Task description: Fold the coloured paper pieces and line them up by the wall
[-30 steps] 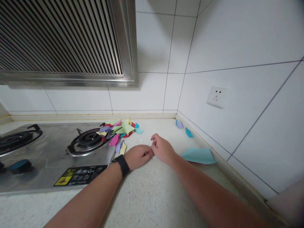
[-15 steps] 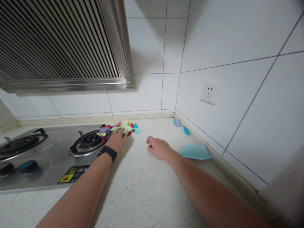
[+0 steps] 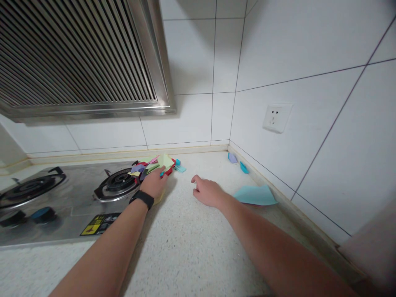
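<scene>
"Pale-green angular paper (image 3: 166,161) tops the multicoloured paper heap (image 3: 138,168), across steel hob (image 3: 78,181) and speckled pale worktop (image 3: 185,247); left hand (image 3: 154,183) at the paper's edge!"

"Gripping?"

"Can't tell whether its fingers pinch. Right hand (image 3: 208,192): loosely curled, narrow gap, nothing visible inside. Light edge pinch looks best, sparing neighbours."

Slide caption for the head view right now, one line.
Left hand at a pile of colored paper beside a stove burner; curled right hand over the counter.
</scene>
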### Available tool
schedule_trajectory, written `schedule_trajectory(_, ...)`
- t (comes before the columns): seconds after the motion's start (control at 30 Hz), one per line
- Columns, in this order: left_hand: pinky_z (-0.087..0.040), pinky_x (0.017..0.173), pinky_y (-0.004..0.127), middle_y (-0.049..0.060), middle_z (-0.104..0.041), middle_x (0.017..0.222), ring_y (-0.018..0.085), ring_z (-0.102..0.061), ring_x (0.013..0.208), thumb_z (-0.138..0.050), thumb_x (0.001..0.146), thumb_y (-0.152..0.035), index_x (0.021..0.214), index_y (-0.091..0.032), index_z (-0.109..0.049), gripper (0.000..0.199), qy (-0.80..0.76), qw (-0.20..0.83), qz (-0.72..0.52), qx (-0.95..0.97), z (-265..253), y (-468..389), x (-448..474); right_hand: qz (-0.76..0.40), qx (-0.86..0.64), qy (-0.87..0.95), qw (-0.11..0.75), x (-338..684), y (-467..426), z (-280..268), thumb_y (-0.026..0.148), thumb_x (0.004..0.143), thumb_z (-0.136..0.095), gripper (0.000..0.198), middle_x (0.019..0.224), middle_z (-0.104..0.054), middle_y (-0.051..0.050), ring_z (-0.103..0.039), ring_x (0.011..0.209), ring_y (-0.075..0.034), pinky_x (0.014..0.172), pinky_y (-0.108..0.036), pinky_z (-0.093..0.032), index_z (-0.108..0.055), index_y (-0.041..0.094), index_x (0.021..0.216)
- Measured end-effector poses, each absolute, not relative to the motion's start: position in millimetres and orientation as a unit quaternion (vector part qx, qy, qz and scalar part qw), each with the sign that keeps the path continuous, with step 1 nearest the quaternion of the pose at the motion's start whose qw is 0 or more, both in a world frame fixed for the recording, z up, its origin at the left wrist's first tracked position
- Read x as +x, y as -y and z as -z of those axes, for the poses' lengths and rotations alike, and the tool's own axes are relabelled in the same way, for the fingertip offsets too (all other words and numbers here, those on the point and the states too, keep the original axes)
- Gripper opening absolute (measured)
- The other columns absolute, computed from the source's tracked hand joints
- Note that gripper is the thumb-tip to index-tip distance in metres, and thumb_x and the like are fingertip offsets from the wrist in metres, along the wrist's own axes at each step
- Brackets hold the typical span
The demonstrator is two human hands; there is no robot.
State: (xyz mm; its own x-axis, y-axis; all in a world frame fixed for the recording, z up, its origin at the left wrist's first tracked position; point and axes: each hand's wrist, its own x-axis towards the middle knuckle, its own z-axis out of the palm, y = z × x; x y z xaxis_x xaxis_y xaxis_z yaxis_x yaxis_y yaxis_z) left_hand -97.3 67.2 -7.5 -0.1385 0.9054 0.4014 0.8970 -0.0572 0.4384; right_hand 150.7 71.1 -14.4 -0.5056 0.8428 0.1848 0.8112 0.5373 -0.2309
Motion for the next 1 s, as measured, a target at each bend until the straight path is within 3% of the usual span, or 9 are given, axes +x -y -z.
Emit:
schedule_trajectory(0.13, -0.047, 0.069, 0.03, 0.009, -0.07, 0.091, 0.021, -0.063, 0.077, -0.057, 0.082, -0.04, 0.122, -0.015, -0.063, 0.048, -0.62, 0.163, -0.496, 0.585, -2, -56, -87, -0.082, -0.477, 0.858, 0.17, 152, -73, 16, 0.03, 0.087, -0.051, 0.038, 0.091, -0.068, -0.004, -0.063, 0.082, -0.02, 0.065, -0.028, -0.035, -0.045, 0.026, 0.124)
schedule_trajectory(0.2, -0.039, 0.051, 0.023, 0.001, -0.061, 0.066, 0.013, -0.052, 0.054, -0.061, 0.08, -0.044, 0.124, -0.014, -0.061, 0.053, -0.547, 0.298, -0.558, 0.549, -4, -49, -79, -0.124, -0.478, 0.842, 0.217, 153, -76, 17, 0.026, 0.086, -0.052, 0.037, 0.085, -0.067, -0.002, -0.062, 0.078, -0.018, 0.064, -0.027, -0.035, -0.045, 0.025, 0.122)
schedule_trajectory(0.27, -0.03, 0.045, 0.019, -0.004, -0.052, 0.058, 0.007, -0.041, 0.046, -0.067, 0.077, -0.043, 0.122, -0.014, -0.062, 0.054, -0.478, 0.381, -0.59, 0.528, -6, -42, -69, -0.189, -0.479, 0.809, 0.283, 153, -81, 18, 0.022, 0.084, -0.051, 0.034, 0.082, -0.065, 0.0, -0.06, 0.074, -0.016, 0.063, -0.025, -0.037, -0.046, 0.023, 0.118)
schedule_trajectory(0.4, -0.028, 0.044, 0.017, 0.0, -0.062, 0.08, 0.002, -0.036, 0.047, -0.077, 0.069, -0.033, 0.114, -0.016, -0.063, 0.05, -0.404, 0.46, -0.606, 0.507, -8, -31, -52, -0.352, -0.466, 0.701, 0.409, 156, -90, 14, 0.023, 0.082, -0.049, 0.025, 0.081, -0.062, 0.001, -0.057, 0.062, -0.012, 0.052, -0.022, -0.038, -0.049, 0.022, 0.107)
schedule_trajectory(0.5, -0.029, 0.045, 0.017, 0.004, -0.065, 0.1, 0.001, -0.038, 0.051, -0.081, 0.065, -0.027, 0.113, -0.019, -0.063, 0.052, -0.381, 0.497, -0.596, 0.503, -6, -27, -45, -0.467, -0.416, 0.604, 0.494, 158, -93, 8, 0.04, 0.089, -0.041, 0.025, 0.079, -0.06, -0.001, -0.053, 0.054, -0.012, 0.042, -0.021, -0.037, -0.051, 0.02, 0.1)
schedule_trajectory(0.6, -0.029, 0.045, 0.017, -0.002, -0.061, 0.077, 0.003, -0.038, 0.049, -0.081, 0.066, -0.03, 0.106, -0.017, -0.064, 0.045, -0.38, 0.509, -0.591, 0.497, -3, -26, -44, -0.525, -0.354, 0.532, 0.562, 161, -92, 2, 0.056, 0.09, -0.033, 0.043, 0.075, -0.058, -0.002, -0.051, 0.052, -0.012, 0.039, -0.022, -0.039, -0.053, 0.019, 0.099)
schedule_trajectory(0.67, -0.028, 0.044, 0.017, -0.006, -0.051, 0.059, 0.004, -0.038, 0.047, -0.077, 0.071, -0.036, 0.096, -0.016, -0.064, 0.035, -0.387, 0.499, -0.59, 0.503, -1, -28, -47, -0.523, -0.338, 0.514, 0.59, 163, -91, -1, 0.057, 0.087, -0.042, 0.041, 0.074, -0.056, 0.001, -0.051, 0.051, -0.011, 0.038, -0.021, -0.039, -0.053, 0.021, 0.104)
schedule_trajectory(0.77, -0.027, 0.043, 0.017, -0.006, -0.047, 0.054, 0.005, -0.038, 0.046, -0.073, 0.074, -0.042, 0.086, -0.016, -0.062, 0.03, -0.405, 0.462, -0.595, 0.518, 1, -33, -53, -0.503, -0.317, 0.55, 0.587, 166, -91, -1, 0.051, 0.081, -0.057, 0.036, 0.077, -0.054, 0.004, -0.051, 0.05, -0.009, 0.038, -0.019, -0.038, -0.053, 0.025, 0.105)
schedule_trajectory(1.0, -0.035, 0.046, 0.016, -0.002, -0.056, 0.069, 0.008, -0.051, 0.058, -0.075, 0.07, -0.044, 0.085, -0.017, -0.064, 0.033, -0.435, 0.413, -0.622, 0.503, 4, -42, -61, -0.483, -0.309, 0.633, 0.521, 168, -98, 4, 0.047, 0.078, -0.062, 0.029, 0.065, -0.055, 0.003, -0.051, 0.051, -0.01, 0.041, -0.02, -0.039, -0.063, 0.019, 0.085)
